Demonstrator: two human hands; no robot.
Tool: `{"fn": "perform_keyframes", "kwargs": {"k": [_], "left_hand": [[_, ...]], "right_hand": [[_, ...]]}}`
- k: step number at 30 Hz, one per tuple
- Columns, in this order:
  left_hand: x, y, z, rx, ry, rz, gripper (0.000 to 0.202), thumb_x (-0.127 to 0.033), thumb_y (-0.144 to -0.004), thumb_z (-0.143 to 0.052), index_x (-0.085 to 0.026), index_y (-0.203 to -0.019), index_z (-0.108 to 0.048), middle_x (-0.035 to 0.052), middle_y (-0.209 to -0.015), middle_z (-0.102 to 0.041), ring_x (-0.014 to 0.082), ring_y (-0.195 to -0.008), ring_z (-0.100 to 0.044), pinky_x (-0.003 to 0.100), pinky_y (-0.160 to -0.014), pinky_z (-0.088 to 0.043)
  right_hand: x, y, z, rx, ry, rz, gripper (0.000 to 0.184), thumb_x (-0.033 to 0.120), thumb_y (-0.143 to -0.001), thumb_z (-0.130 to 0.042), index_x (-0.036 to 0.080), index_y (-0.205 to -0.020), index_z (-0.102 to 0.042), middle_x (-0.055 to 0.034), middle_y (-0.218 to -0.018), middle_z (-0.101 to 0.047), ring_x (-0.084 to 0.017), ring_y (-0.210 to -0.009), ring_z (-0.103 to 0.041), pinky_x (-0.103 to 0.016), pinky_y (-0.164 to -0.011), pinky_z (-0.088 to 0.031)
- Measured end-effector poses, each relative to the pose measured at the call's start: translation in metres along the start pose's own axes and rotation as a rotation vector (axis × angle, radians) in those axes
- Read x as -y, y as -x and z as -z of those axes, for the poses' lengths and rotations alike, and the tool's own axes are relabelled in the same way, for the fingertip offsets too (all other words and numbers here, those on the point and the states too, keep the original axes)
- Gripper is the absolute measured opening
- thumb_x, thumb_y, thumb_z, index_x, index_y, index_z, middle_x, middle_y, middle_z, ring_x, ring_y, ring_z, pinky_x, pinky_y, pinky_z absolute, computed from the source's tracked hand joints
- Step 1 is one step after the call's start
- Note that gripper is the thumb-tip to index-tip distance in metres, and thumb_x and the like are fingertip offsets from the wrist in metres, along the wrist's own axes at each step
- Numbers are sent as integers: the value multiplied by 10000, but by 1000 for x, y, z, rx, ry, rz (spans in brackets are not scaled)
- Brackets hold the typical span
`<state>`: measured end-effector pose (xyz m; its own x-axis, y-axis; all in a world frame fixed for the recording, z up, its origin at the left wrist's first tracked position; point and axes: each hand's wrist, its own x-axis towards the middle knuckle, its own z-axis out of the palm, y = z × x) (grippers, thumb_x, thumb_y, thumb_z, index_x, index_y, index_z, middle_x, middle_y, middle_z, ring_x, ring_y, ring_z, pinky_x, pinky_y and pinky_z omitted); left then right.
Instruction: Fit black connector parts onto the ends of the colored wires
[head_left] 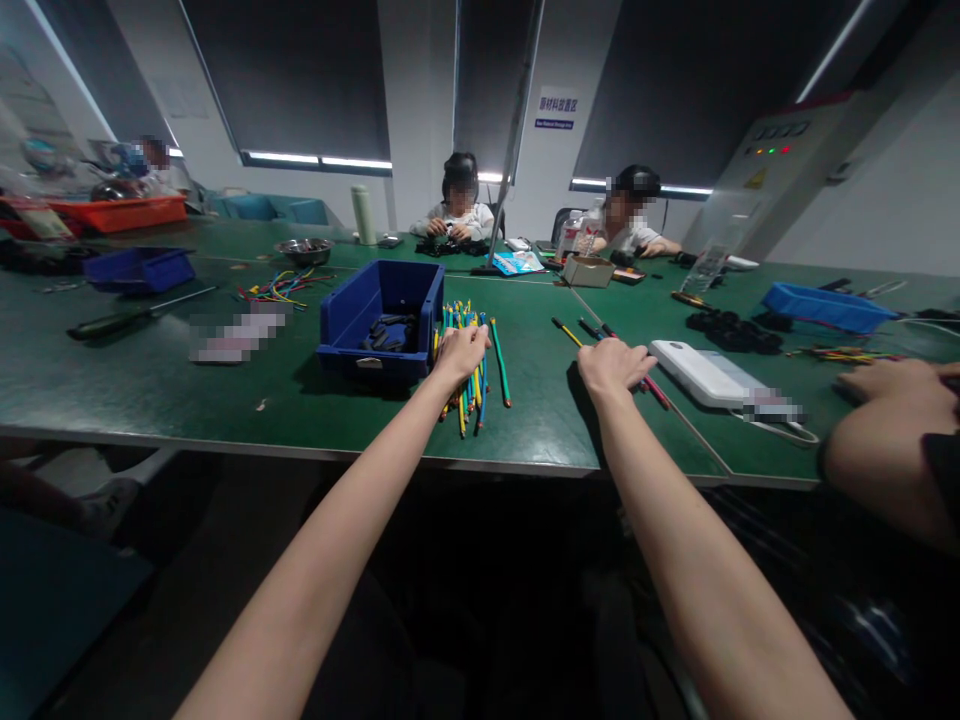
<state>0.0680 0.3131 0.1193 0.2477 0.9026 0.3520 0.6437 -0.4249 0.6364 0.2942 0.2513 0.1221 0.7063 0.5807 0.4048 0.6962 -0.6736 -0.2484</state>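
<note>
My left hand (459, 352) rests on a pile of blue, yellow and green wire pieces (471, 360) on the green table (150, 370), its fingers curled down onto the pile. Just left of it stands a blue bin (379, 315) with dark parts inside. My right hand (611, 365) lies knuckles up on the table, its fingers bent over a few loose red and yellow wires (592, 335). Whether it grips them is hidden.
A white power bank (694, 372) with a cable lies right of my right hand. Another person's arm (889, 430) rests at the right edge. Two people sit across the table. A blue tray (825, 305), black parts (731, 332), a screwdriver (135, 315) and further bins lie around.
</note>
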Motion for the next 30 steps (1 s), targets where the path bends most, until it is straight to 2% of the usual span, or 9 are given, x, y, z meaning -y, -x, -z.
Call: {"fn": "perform_keyframes", "kwargs": {"k": [8, 15, 21, 30], "left_hand": [[-1, 1, 2, 9, -15, 5, 457, -432, -938, -326, -236, -807, -717, 50, -929, -723, 252, -1015, -579, 364, -918, -422], [-6, 4, 5, 26, -52, 20, 434, -410, -938, -334, -245, -842, -724, 21, -979, -726, 232, -1052, -573, 337, -942, -415], [-6, 4, 6, 22, -55, 12, 419, -410, -930, -348, -241, -841, -721, 28, -958, -729, 238, -1047, -576, 341, -923, -429], [-4, 4, 5, 16, -67, -4, 372, -409, -911, -399, -238, -823, -718, 36, -903, -726, 226, -1003, -588, 326, -898, -436]], "right_hand": [[-9, -4, -4, -32, 51, -18, 363, 263, -817, -448, 61, -969, -707, -211, -1034, -665, -368, -1059, -483, -456, -864, -277], [-12, -9, -9, -27, 66, -46, 359, 270, -827, -441, 74, -964, -709, -205, -1049, -653, -361, -1050, -479, -450, -856, -285], [-18, -13, -7, 21, 58, -26, 374, 271, -844, -421, 66, -975, -705, -220, -1064, -636, -370, -1070, -464, -463, -861, -287], [-23, -12, -3, 21, 71, 26, 415, 304, -851, -402, 58, -990, -706, -223, -1098, -626, -384, -1081, -465, -479, -880, -292]]}}
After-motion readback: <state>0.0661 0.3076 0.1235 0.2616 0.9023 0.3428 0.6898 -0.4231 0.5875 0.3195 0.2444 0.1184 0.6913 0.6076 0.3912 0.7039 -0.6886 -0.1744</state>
